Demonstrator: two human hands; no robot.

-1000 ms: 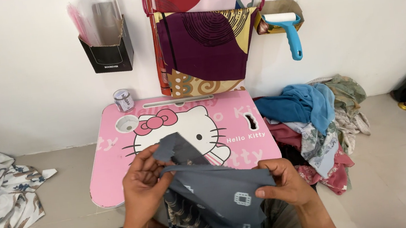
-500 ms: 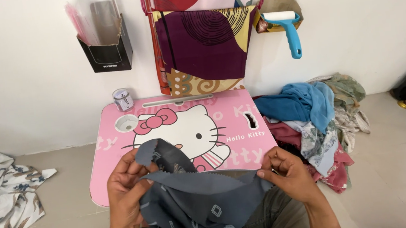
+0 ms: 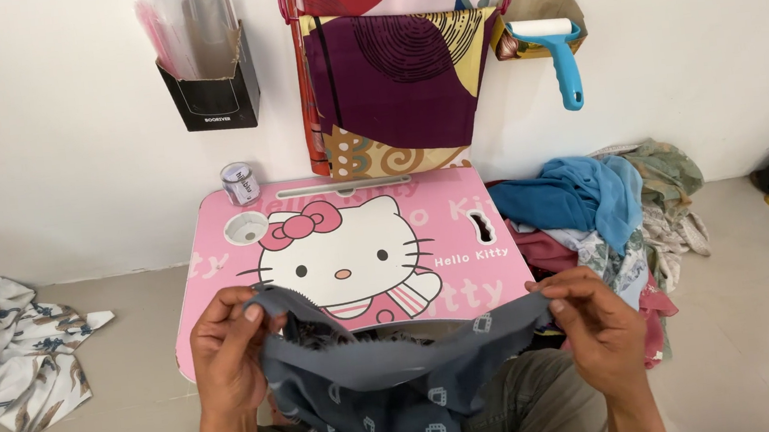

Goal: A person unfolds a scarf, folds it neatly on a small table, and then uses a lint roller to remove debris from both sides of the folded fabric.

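Two hands, our left hand (image 3: 227,352) and right hand (image 3: 596,322), each keep a closed grip on a grey cloth (image 3: 392,377) with small white squares, stretched just below the pink surface (image 3: 460,213).

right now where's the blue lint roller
In the head view the lint roller hangs on the white wall at upper right, beside the patterned cloth and above the pile of clothes.

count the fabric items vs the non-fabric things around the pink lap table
Fabric: 4 – grey cloth held by left hand and right hand, hanging patterned cloth, clothes pile, floral cloth
Non-fabric: 3 – lint roller, small jar, black wall holder
Total: 7
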